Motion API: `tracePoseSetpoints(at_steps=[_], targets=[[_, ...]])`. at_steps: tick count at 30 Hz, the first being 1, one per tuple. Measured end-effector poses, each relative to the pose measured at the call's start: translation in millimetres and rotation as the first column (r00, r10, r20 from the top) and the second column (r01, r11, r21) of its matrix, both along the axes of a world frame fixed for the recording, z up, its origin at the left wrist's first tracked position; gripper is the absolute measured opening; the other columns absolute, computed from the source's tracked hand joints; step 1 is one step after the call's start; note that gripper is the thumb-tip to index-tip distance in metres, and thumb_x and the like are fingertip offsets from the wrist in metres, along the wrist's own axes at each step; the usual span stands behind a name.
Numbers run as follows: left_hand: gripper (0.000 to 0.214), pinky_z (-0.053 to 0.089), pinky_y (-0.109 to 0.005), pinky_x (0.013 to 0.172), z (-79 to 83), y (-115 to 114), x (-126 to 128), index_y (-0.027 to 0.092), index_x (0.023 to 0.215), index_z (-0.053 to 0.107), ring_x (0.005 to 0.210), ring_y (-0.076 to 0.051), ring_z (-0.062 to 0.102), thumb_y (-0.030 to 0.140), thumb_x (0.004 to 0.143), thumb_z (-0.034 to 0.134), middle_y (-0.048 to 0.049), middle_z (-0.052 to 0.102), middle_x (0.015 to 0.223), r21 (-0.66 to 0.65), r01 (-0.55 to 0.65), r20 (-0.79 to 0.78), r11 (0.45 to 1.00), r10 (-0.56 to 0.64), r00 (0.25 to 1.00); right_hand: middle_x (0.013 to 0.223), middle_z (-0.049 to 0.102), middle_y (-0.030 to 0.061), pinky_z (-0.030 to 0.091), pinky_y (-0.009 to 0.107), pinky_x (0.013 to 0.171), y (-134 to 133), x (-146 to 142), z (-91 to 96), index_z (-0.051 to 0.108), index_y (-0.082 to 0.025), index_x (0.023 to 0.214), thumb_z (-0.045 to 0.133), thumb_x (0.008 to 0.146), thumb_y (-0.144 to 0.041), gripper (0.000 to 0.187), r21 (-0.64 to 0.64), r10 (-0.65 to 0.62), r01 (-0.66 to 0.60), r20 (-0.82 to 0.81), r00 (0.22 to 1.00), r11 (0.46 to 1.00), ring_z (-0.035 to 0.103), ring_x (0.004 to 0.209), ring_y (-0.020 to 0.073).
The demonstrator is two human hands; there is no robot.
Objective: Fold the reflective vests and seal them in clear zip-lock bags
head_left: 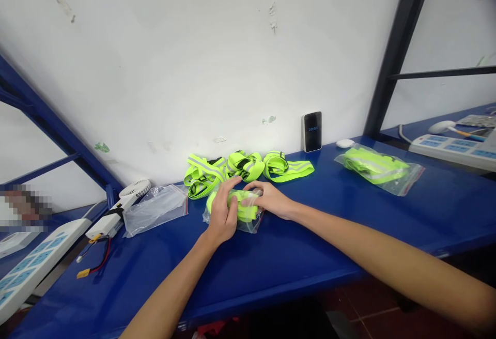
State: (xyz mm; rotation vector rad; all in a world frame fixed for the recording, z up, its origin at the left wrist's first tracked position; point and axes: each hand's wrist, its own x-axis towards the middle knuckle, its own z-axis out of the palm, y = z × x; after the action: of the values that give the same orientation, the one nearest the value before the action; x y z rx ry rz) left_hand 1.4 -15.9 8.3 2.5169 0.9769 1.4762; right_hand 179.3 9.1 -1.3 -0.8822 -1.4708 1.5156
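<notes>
I find the left hand [221, 216] curled over the near-left end of the bagged band [246, 215] — its fingers [227, 194] are closed round the plastic, thumb alongside. The right hand [271, 200] lies on the bag's far-right side, fingers [253, 188] bent, tips pressing the top; whether they pinch it I cannot tell. The bag rests on the blue bench [310, 246], between both hands and touching each. Just behind it lie loose bands [248, 166]. Empty bags [155, 207] lie to the left, a filled bag [377, 169] well apart to the right — a phone [312, 131] leans on the wall.
</notes>
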Motion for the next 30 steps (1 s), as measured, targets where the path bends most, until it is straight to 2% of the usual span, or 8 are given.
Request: tracePoseSetpoints(at_steps=[3, 5, 7, 12, 16, 20, 26, 30], targets=[[0.037, 0.041, -0.041, 0.101, 1.6, 3.9, -9.5, 0.018, 0.124, 0.052, 0.114, -0.022, 0.054, 0.015, 0.091, 0.035, -0.0102, 0.060, 0.121, 0.065, -0.124, -0.081, 0.990, 0.130, 0.988, 0.096, 0.064, 0.0017, 0.055, 0.024, 0.067, -1.1, 6.8, 4.7, 0.057, -0.020, 0.118, 0.081, 0.064, -0.024, 0.059, -0.076, 0.258, -0.267, -0.106, 0.960, 0.961, 0.064, 0.076, 0.0128], [0.037, 0.037, -0.044, 0.104, 4.2, 4.9, -16.3, 0.018, 0.122, 0.054, 0.116, -0.024, 0.053, 0.018, 0.088, 0.038, -0.0101, 0.061, 0.120, 0.077, -0.234, -0.141, 0.969, 0.243, 0.960, 0.103, 0.064, 0.0033, 0.056, 0.026, 0.073, 0.5, 9.1, 4.4, 0.057, -0.020, 0.122, 0.080, 0.065, -0.022, 0.062, -0.077, 0.310, -0.319, -0.115, 0.944, 0.944, 0.065, 0.080, 0.0128], [0.038, 0.030, -0.049, 0.108, 6.2, 5.6, -22.1, 0.019, 0.123, 0.055, 0.122, -0.027, 0.049, 0.022, 0.087, 0.041, -0.0093, 0.061, 0.122, 0.034, -0.309, -0.232, 0.951, 0.308, 0.923, 0.097, 0.065, 0.0035, 0.057, 0.027, 0.071, 2.1, 8.1, 1.8, 0.057, -0.018, 0.122, 0.080, 0.066, -0.022, 0.061, -0.047, 0.264, -0.268, -0.072, 0.962, 0.962, 0.065, 0.073, 0.0120], [0.043, 0.028, -0.048, 0.109, 4.4, 4.9, -23.2, 0.024, 0.122, 0.058, 0.120, -0.022, 0.051, 0.022, 0.094, 0.026, -0.0035, 0.063, 0.123, -0.135, -0.227, -0.405, 0.964, 0.156, 0.901, 0.076, 0.065, 0.0000, 0.054, 0.028, 0.060, 0.8, -1.4, -5.5, 0.061, -0.014, 0.111, 0.079, 0.063, -0.021, 0.052, 0.022, 0.112, -0.112, 0.015, 0.994, 0.993, 0.062, 0.058, 0.0122], [0.039, 0.025, -0.050, 0.109, 2.4, -2.4, -6.1, 0.023, 0.124, 0.058, 0.115, -0.024, 0.052, 0.023, 0.094, 0.033, -0.0053, 0.064, 0.119, -0.037, -0.263, -0.462, 0.964, 0.217, 0.860, 0.067, 0.062, -0.0019, 0.047, 0.023, 0.055, 0.3, -7.1, -9.7, 0.064, -0.013, 0.096, 0.070, 0.064, -0.016, 0.033, 0.155, -0.062, 0.049, 0.079, 0.995, 0.987, 0.055, 0.056, 0.0106], [0.034, 0.026, -0.052, 0.106, 0.5, -11.4, 13.1, 0.021, 0.119, 0.060, 0.109, -0.025, 0.055, 0.023, 0.093, 0.039, -0.0072, 0.065, 0.116, 0.036, -0.316, -0.467, 0.948, 0.295, 0.834, 0.067, 0.061, -0.0024, 0.040, 0.020, 0.053, 4.1, -10.3, -12.2, 0.065, -0.015, 0.085, 0.063, 0.064, -0.013, 0.021, 0.330, -0.261, 0.198, 0.161, 0.952, 0.923, 0.050, 0.057, 0.0090], [0.038, 0.033, -0.051, 0.099, -1.2, -22.8, 17.6, 0.020, 0.126, 0.056, 0.115, -0.027, 0.053, 0.018, 0.093, 0.036, -0.0110, 0.061, 0.124, 0.075, -0.381, -0.469, 0.922, 0.370, 0.802, 0.058, 0.057, -0.0040, 0.037, 0.020, 0.047, 7.7, -10.7, -9.8, 0.062, -0.015, 0.086, 0.063, 0.061, -0.012, 0.025, 0.138, -0.223, 0.204, 0.143, 0.964, 0.969, 0.047, 0.050, 0.0089], [0.040, 0.043, -0.042, 0.086, 27.1, -18.5, 10.7, 0.019, 0.128, 0.054, 0.105, -0.029, 0.060, 0.028, 0.092, 0.041, -0.0134, 0.065, 0.118, 0.031, -0.291, -0.650, 0.956, 0.240, 0.721, 0.058, 0.055, -0.0059, 0.039, 0.021, 0.049, 5.9, -11.1, -9.8, 0.061, -0.016, 0.089, 0.069, 0.059, -0.015, 0.031, 0.114, -0.172, 0.167, 0.033, 0.985, 0.979, 0.049, 0.051, 0.0090]])
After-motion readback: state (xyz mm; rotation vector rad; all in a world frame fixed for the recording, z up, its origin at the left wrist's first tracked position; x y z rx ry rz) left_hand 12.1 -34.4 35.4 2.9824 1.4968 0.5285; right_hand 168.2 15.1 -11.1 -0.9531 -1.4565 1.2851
